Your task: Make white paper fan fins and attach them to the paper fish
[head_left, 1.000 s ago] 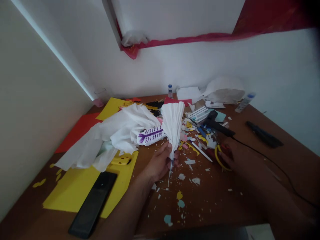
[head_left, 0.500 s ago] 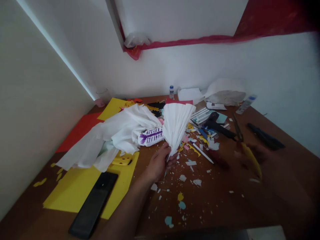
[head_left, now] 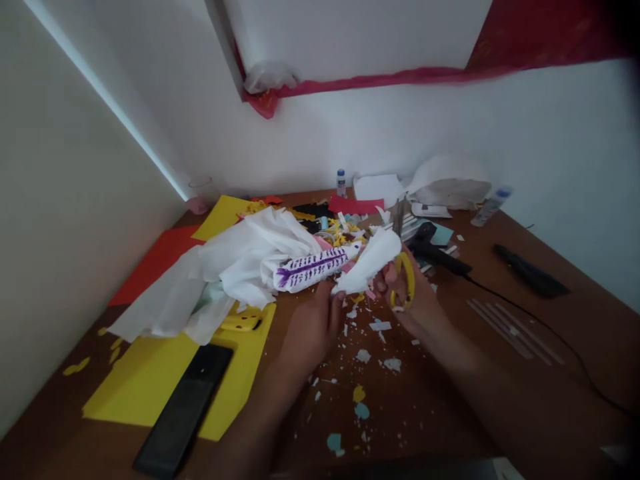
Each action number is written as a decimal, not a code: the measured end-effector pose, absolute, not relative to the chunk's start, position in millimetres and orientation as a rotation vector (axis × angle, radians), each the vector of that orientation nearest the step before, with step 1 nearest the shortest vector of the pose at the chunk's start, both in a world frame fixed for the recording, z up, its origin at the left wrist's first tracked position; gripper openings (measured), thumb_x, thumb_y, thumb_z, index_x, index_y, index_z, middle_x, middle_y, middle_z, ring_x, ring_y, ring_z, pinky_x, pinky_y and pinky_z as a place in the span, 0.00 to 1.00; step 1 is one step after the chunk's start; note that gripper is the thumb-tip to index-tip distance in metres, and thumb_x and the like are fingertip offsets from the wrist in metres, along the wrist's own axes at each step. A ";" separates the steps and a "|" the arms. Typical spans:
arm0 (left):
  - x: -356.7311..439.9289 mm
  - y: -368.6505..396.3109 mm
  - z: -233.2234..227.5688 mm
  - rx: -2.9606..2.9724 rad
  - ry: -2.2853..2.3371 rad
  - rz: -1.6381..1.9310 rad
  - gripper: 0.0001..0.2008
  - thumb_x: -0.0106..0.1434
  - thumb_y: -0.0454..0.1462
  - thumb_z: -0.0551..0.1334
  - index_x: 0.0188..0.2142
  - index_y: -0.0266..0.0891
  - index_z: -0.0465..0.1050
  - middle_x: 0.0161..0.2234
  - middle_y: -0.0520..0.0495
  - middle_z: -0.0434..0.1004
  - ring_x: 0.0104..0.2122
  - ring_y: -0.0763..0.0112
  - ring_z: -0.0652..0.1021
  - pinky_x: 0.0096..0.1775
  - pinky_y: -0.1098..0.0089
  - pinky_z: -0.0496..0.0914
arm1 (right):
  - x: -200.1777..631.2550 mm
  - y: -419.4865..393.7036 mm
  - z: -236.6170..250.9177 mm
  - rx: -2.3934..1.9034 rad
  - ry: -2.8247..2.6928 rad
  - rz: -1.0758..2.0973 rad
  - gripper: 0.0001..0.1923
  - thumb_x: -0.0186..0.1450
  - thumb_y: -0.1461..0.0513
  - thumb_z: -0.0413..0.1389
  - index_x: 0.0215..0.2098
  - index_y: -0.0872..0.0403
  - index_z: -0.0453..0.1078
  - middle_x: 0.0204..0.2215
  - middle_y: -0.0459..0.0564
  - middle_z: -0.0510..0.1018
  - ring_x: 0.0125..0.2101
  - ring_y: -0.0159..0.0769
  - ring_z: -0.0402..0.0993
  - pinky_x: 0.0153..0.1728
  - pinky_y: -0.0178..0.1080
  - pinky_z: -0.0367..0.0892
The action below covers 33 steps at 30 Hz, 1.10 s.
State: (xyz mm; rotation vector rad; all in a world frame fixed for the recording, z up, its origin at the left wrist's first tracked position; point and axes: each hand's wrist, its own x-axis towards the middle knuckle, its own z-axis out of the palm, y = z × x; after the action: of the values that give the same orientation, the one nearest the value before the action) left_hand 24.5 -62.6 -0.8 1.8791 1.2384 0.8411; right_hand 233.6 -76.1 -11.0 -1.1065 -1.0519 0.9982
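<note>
My left hand (head_left: 313, 327) pinches the narrow end of a pleated white paper fan (head_left: 369, 261), which now lies tilted to the right and folded narrow. My right hand (head_left: 413, 303) grips yellow-handled scissors (head_left: 404, 273), blades pointing up and away, right beside the fan's wide end. A white paper piece with purple marker lines (head_left: 310, 265) lies just left of the fan, against a heap of white tissue paper (head_left: 225, 273).
A black phone (head_left: 185, 407) lies on a yellow sheet (head_left: 135, 380) at the near left. A black glue gun (head_left: 435, 247) with its cord, a dark tool (head_left: 530, 270), small bottles (head_left: 341, 181) and paper scraps (head_left: 373, 333) litter the brown table (head_left: 500, 373). Walls close in left and behind.
My right hand has brought the scissors from the right up to the fan. The fan has dropped from upright and spread to tilted right and narrower.
</note>
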 end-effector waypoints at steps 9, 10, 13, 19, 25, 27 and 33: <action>19.0 -56.8 -0.4 2.331 1.308 0.349 0.15 0.81 0.47 0.49 0.50 0.44 0.70 0.37 0.41 0.84 0.35 0.53 0.82 0.35 0.63 0.66 | 251.1 -78.9 -18.4 -0.990 -0.554 1.069 0.31 0.53 0.58 0.79 0.48 0.46 0.70 0.25 0.34 0.66 0.19 0.25 0.60 0.19 0.30 0.59; 15.9 -54.5 0.4 2.348 1.302 0.339 0.15 0.81 0.47 0.49 0.50 0.43 0.70 0.39 0.40 0.84 0.37 0.52 0.83 0.36 0.62 0.68 | 252.5 -79.0 -17.9 -0.994 -0.554 1.069 0.32 0.53 0.59 0.79 0.50 0.46 0.71 0.25 0.34 0.67 0.20 0.25 0.60 0.19 0.31 0.60; 5.9 -49.4 3.8 2.362 1.223 0.339 0.16 0.80 0.49 0.53 0.53 0.43 0.72 0.43 0.40 0.85 0.40 0.51 0.84 0.40 0.61 0.71 | 251.7 -81.6 -19.0 -1.026 -0.591 1.110 0.34 0.53 0.60 0.79 0.54 0.45 0.71 0.24 0.34 0.67 0.19 0.26 0.60 0.19 0.31 0.60; 4.6 -51.8 10.9 2.285 0.935 0.515 0.26 0.75 0.53 0.63 0.65 0.45 0.71 0.58 0.41 0.82 0.52 0.52 0.83 0.51 0.58 0.76 | 242.4 -90.7 -31.3 -1.085 -0.783 1.287 0.37 0.55 0.59 0.77 0.59 0.44 0.70 0.27 0.35 0.71 0.19 0.27 0.64 0.19 0.32 0.61; 13.6 -60.5 11.9 2.209 0.826 0.483 0.25 0.78 0.49 0.59 0.70 0.49 0.65 0.59 0.43 0.83 0.51 0.55 0.84 0.50 0.60 0.79 | 241.4 -97.0 -27.1 -1.156 -0.995 1.313 0.37 0.56 0.55 0.77 0.60 0.46 0.71 0.27 0.38 0.73 0.22 0.31 0.68 0.22 0.36 0.67; 13.9 -60.5 10.6 2.206 0.782 0.456 0.19 0.80 0.47 0.57 0.66 0.49 0.71 0.55 0.45 0.85 0.49 0.57 0.85 0.48 0.62 0.79 | 243.0 -97.1 -23.3 -1.179 -1.033 1.312 0.37 0.55 0.54 0.78 0.60 0.46 0.72 0.25 0.38 0.72 0.21 0.32 0.68 0.23 0.37 0.68; 9.5 -50.2 -0.6 2.457 1.007 0.608 0.19 0.80 0.41 0.55 0.64 0.43 0.75 0.55 0.40 0.85 0.50 0.55 0.85 0.52 0.58 0.79 | 256.5 -91.8 -21.5 -1.149 -1.065 1.225 0.32 0.62 0.51 0.74 0.60 0.44 0.70 0.38 0.44 0.79 0.27 0.32 0.75 0.26 0.36 0.72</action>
State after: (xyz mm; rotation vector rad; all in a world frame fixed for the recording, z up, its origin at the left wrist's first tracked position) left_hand 9.5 -50.2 -0.6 2.4571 1.0066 0.6084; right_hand 256.5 -91.8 -21.5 -1.1485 -1.0645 1.2254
